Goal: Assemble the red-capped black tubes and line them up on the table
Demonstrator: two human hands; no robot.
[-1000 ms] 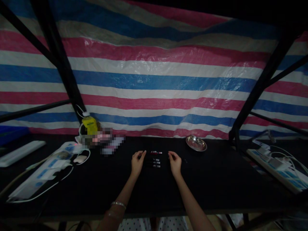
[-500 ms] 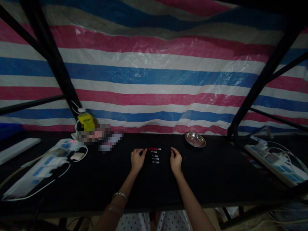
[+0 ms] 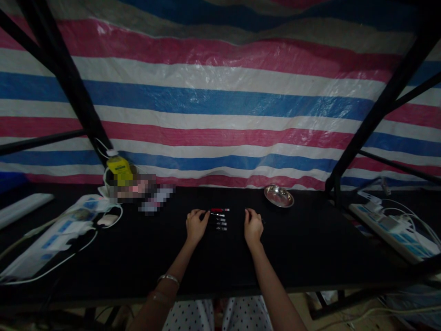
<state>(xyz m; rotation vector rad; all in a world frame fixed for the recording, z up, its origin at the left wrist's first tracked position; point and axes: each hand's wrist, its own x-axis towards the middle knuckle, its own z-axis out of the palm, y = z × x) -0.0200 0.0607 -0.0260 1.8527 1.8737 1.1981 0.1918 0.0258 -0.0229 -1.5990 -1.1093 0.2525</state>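
Note:
Several slim rods with silver ends lie in a row near the table's middle; the farthest, a red rod (image 3: 217, 210), shows its colour, while the other bodies blend into the black surface. My left hand (image 3: 195, 226) is at the row's left end, its fingers curled and thumb and forefinger close together beside the second silver-ended rod (image 3: 220, 215). Whether it grips that rod is unclear. To the right of the row, my right hand (image 3: 253, 226) is closed, thumb against fingers; a tiny dark bit shows at its fingertips, too small to name.
A shiny metal dish (image 3: 279, 196) stands at the back right. White power strips with cables lie at left (image 3: 51, 239) and right (image 3: 389, 234). A yellow bottle (image 3: 119, 169) is at the back left, near blurred items. Black frame posts and striped sheeting (image 3: 220, 142) rise behind the table.
The view has shifted slightly, moving the background. My left hand stays by the rods, and the red rod now shows more of its length. My right hand has turned slightly, fingers still closed.

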